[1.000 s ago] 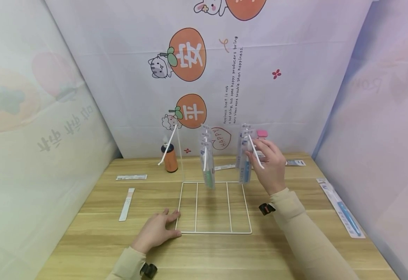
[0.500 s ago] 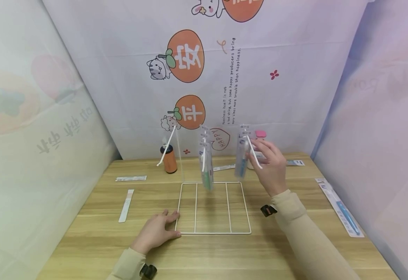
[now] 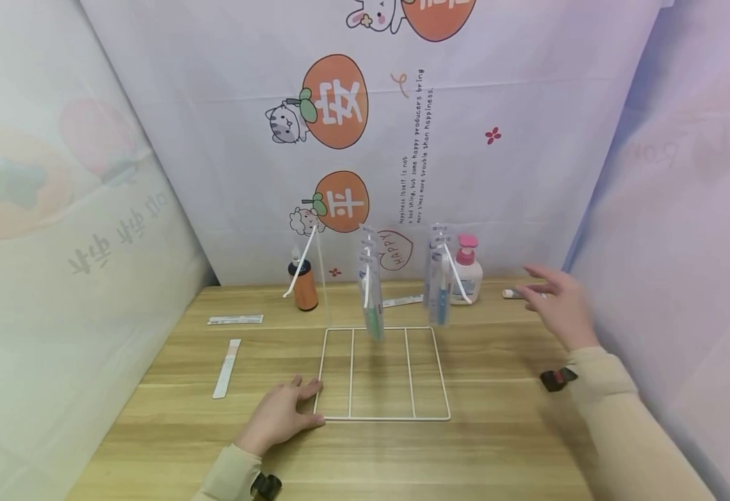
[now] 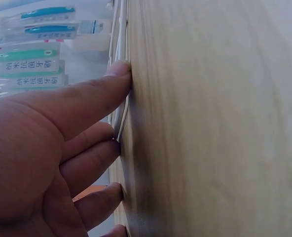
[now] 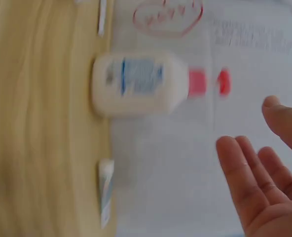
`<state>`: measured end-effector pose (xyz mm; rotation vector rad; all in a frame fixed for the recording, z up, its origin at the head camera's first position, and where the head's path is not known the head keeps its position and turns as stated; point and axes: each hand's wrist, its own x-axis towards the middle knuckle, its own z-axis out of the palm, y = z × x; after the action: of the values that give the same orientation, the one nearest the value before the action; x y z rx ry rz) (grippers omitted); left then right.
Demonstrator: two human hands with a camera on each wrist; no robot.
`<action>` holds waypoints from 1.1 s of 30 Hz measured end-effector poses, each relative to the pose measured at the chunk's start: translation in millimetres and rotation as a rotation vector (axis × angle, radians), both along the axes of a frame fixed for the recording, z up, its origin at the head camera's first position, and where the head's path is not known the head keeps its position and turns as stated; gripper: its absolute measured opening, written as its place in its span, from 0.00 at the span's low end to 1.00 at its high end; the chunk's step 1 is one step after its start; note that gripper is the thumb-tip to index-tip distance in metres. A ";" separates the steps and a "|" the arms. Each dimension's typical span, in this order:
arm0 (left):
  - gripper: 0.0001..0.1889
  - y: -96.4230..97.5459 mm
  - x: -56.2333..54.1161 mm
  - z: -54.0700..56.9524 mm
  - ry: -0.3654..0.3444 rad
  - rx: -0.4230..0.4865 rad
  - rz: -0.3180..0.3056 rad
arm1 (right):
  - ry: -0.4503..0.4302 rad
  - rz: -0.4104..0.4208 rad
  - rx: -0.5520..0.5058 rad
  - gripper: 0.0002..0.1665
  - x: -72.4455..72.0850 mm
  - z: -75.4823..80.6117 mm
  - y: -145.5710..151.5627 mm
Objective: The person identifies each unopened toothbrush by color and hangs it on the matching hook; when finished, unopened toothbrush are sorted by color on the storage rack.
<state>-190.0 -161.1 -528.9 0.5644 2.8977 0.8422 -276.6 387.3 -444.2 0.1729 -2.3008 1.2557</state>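
My left hand (image 3: 280,414) rests at the front left corner of a white wire display rack (image 3: 386,419), thumb and fingertips touching the wire. In the left wrist view the thumb (image 4: 94,101) lies along that wire. My right hand (image 3: 561,306) is in the air right of the rack, fingers spread and holding nothing. Packaged blue toothbrushes (image 3: 442,296) hang on the rack's right hook. Packaged green toothbrushes (image 3: 372,309) hang on the middle hook; the left hook (image 3: 300,261) is bare. Behind my right fingers lies a small tube (image 3: 510,293), partly hidden.
A pink-topped pump bottle (image 3: 467,275) stands behind the right hook, an orange bottle (image 3: 305,287) behind the left one. Slim packs lie at the left, a white one (image 3: 226,369) and a printed one (image 3: 236,319). Another flat pack (image 3: 402,301) lies behind the rack.
My right hand has left the toothbrush packs on the right hook and moved rightward. Its arm now hides the packaged toothbrush at the table's right. My left hand has stayed put.
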 end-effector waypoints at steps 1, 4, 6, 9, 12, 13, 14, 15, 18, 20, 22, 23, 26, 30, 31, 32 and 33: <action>0.38 0.0 -0.1 0.2 0.002 -0.001 -0.002 | -0.071 -0.003 0.016 0.33 1.0 -5.2 16.5; 0.38 0.0 -0.1 0.7 0.000 0.000 -0.009 | -0.204 -0.028 0.102 0.38 2.9 -21.4 65.7; 0.38 0.1 0.1 1.1 -0.004 0.004 -0.013 | -0.250 -0.054 0.153 0.39 6.8 -28.1 92.3; 0.38 -0.3 0.3 1.0 -0.005 0.011 -0.015 | -0.281 -0.103 0.262 0.38 20.2 -30.3 119.6; 0.38 -0.6 0.6 0.1 -0.004 0.010 -0.007 | -0.306 -0.141 0.391 0.36 34.6 -29.5 135.6; 0.37 -0.7 0.6 -0.3 -0.003 0.008 -0.004 | -0.314 -0.155 0.419 0.34 37.7 -30.9 139.2; 0.37 -0.8 0.5 -0.8 -0.002 0.005 -0.001 | -0.333 -0.156 0.437 0.33 39.0 -33.6 143.0; 0.37 -0.9 0.4 -1.1 -0.001 0.003 0.001 | -0.360 -0.135 0.441 0.33 39.4 -37.1 147.4; 0.37 -1.3 -0.2 -2.0 0.000 -0.001 0.003 | -0.427 -0.118 0.467 0.35 32.4 -56.0 160.9; 0.37 -1.5 -0.6 -2.5 -0.002 0.001 0.000 | -0.471 -0.061 0.469 0.38 24.6 -69.8 171.4; 0.37 -1.4 -0.9 -3.3 -0.010 0.003 -0.002 | -0.493 -0.033 0.484 0.41 17.6 -81.5 179.4; 0.37 -1.4 -1.2 -3.7 -0.012 0.002 -0.002 | -0.504 -0.033 0.493 0.42 14.3 -87.2 182.7; 0.37 -1.1 -1.8 -5.3 -0.022 -0.002 0.001 | -0.522 -0.010 0.486 0.43 8.9 -94.6 187.1; 0.37 -1.2 -2.4 -4.6 -0.013 -0.003 -0.005 | -0.527 0.001 0.483 0.43 7.3 -95.9 184.5; 0.37 -1.3 -2.7 -4.4 -0.013 -0.004 -0.004 | -0.528 0.004 0.490 0.42 7.0 -95.2 183.5; 0.37 -1.3 -2.9 -4.2 -0.008 -0.004 -0.003 | -0.526 0.010 0.498 0.42 6.5 -94.8 182.8; 0.37 -1.5 -3.2 -4.0 -0.005 -0.006 -0.002 | -0.527 0.016 0.502 0.41 5.6 -94.6 182.2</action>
<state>-193.2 -162.6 -532.8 0.5634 2.8935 0.8329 -271.0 569.5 -538.8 0.0300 -3.0471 0.7612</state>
